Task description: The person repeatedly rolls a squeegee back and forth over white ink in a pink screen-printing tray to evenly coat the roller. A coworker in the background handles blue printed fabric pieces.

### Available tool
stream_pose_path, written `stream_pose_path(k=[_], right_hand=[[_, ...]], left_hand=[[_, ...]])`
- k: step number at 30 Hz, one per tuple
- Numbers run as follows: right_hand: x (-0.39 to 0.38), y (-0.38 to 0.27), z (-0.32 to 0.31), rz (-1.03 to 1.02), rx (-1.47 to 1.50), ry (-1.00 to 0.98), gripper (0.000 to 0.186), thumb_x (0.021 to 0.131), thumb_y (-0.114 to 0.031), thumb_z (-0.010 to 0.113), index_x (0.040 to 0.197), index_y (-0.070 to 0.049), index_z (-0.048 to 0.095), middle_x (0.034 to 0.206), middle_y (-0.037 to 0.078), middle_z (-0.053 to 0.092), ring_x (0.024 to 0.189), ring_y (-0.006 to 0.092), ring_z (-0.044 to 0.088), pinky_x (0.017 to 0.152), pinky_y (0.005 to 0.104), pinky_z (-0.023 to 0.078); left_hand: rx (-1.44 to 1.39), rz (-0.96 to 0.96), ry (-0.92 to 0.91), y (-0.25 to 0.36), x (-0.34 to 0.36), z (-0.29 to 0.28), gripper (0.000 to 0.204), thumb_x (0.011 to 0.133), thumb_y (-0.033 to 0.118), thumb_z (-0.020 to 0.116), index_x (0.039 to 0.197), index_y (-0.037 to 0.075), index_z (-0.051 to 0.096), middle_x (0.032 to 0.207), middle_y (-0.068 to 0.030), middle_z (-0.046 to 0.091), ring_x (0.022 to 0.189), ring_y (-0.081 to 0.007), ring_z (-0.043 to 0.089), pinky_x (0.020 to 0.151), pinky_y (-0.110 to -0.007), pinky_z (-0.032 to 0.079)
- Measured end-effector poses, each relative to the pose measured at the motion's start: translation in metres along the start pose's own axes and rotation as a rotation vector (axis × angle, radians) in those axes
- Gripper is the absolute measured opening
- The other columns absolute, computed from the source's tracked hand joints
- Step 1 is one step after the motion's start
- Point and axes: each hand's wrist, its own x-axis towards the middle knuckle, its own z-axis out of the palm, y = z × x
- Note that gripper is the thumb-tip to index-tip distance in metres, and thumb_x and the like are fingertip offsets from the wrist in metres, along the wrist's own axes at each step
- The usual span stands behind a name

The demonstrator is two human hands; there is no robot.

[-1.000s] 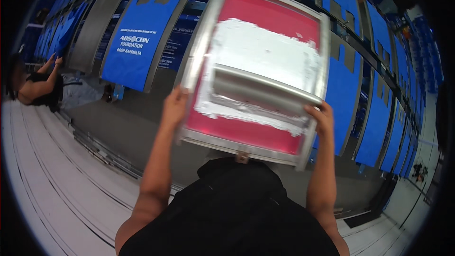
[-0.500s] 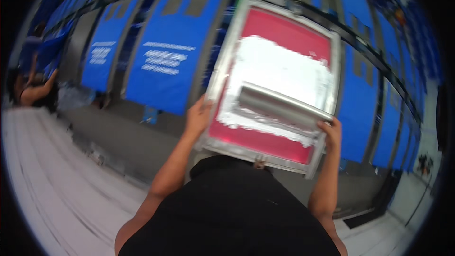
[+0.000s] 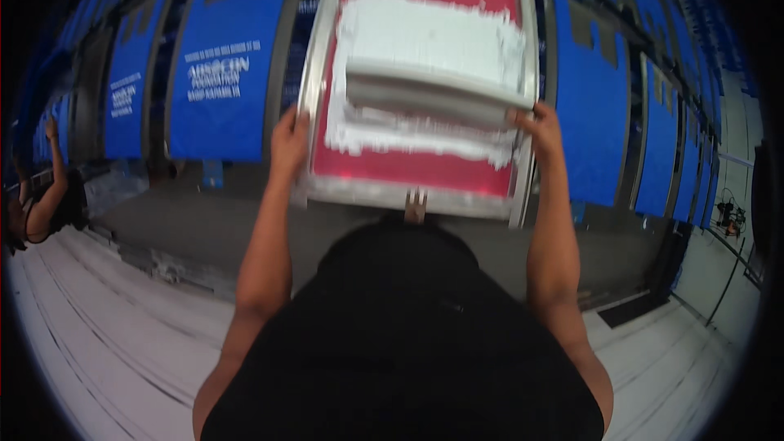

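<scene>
In front of me is a silk-screen frame (image 3: 351,193) of pale metal, fitted with red mesh (image 3: 408,175). White ink (image 3: 429,33) covers much of that mesh in a ragged-edged patch. A wide grey squeegee (image 3: 429,96) lies across the ink. My left hand (image 3: 289,144) is closed round the frame's left rail. On the opposite side my right hand (image 3: 541,132) grips the right rail, its thumb over the inner edge beside the squeegee's right end. Whether that thumb also presses the squeegee I cannot tell. What lies beneath the frame is hidden.
Flat blue bags (image 3: 219,106) with white print lie in a row at left; more blue bags (image 3: 594,126) line the right. A grey table edge (image 3: 204,237) runs before me. Far left, another person (image 3: 53,204) reaches toward the bags. A black mat (image 3: 633,309) is on the floor.
My view has turned, so the frame and bags appear further left and higher, and the frame looks more level. Both hands keep their grip; the squeegee keeps its place on the mesh.
</scene>
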Motion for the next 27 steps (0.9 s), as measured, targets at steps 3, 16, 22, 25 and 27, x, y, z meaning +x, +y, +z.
stream_pose_path(k=[3, 16, 22, 25, 27], right_hand=[[0.011, -0.002, 0.008, 0.019, 0.076, 0.003, 0.046, 0.066, -0.011, 0.084, 0.107, 0.003, 0.067, 0.095, 0.009, 0.068, 0.087, 0.0176, 0.063, 0.081, 0.0294, 0.048], [0.008, 0.025, 0.013, -0.044, 0.177, -0.046, 0.042, 0.067, -0.014, 0.084, 0.104, 0.001, 0.070, 0.092, 0.007, 0.069, 0.084, 0.0139, 0.061, 0.081, 0.0265, 0.045], [0.002, 0.018, 0.011, -0.031, 0.037, -0.054, 0.037, 0.072, -0.011, 0.079, 0.105, 0.003, 0.069, 0.091, 0.004, 0.066, 0.083, 0.0111, 0.059, 0.074, 0.0258, 0.047], [-0.017, -0.014, 0.010, -0.185, -0.489, -0.100, 0.037, 0.069, -0.012, 0.076, 0.103, -0.002, 0.068, 0.095, 0.009, 0.069, 0.083, 0.0215, 0.065, 0.079, 0.0336, 0.050], [-0.047, -0.037, 0.021, -0.363, -0.934, -0.079, 0.031, 0.066, -0.009, 0.071, 0.097, -0.005, 0.067, 0.091, 0.014, 0.069, 0.085, 0.0304, 0.065, 0.087, 0.0396, 0.049]], left_hand=[[-0.064, -0.052, 0.044, 0.008, -0.003, 0.005, 0.052, 0.096, 0.037, 0.057, 0.131, -0.002, 0.054, 0.118, -0.0180, 0.064, 0.107, -0.0202, 0.059, 0.093, -0.030, 0.044], [-0.101, -0.043, 0.017, -0.014, 0.001, 0.009, 0.049, 0.098, 0.033, 0.055, 0.133, 0.000, 0.052, 0.116, -0.0121, 0.064, 0.103, -0.0155, 0.058, 0.090, -0.028, 0.045], [0.125, 0.019, 0.016, -0.023, 0.006, 0.015, 0.053, 0.096, 0.037, 0.057, 0.134, 0.000, 0.051, 0.120, -0.0187, 0.062, 0.108, -0.0271, 0.059, 0.094, -0.034, 0.044], [0.610, 0.150, 0.070, -0.019, 0.008, 0.006, 0.058, 0.091, 0.041, 0.062, 0.134, 0.003, 0.051, 0.123, -0.0202, 0.057, 0.112, -0.0347, 0.055, 0.097, -0.043, 0.041], [0.739, 0.499, 0.071, 0.039, -0.013, 0.004, 0.060, 0.085, 0.040, 0.068, 0.132, 0.007, 0.053, 0.123, -0.0174, 0.055, 0.114, -0.0341, 0.051, 0.099, -0.047, 0.038]])
